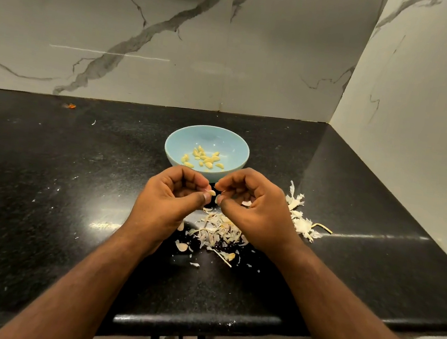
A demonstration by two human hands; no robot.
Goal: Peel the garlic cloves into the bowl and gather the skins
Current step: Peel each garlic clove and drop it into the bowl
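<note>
A light blue bowl (228, 141) stands in the middle of the black counter and holds several peeled yellow garlic cloves (202, 157). Just in front of it, my left hand (170, 193) pinches a small garlic clove (212, 192) between thumb and fingertips. My right hand (252, 201) meets it from the right, thumb and fingertips pinching at the same clove; a pale piece (246, 203) shows inside its curled fingers. A heap of papery skins (217, 232) lies on the counter under both hands.
More white skins and a dry stem (302, 221) lie right of my right hand. A small orange scrap (70, 106) sits far left near the marble wall. The counter's front edge (198, 321) runs below my forearms; a marble side wall (417, 137) closes the right.
</note>
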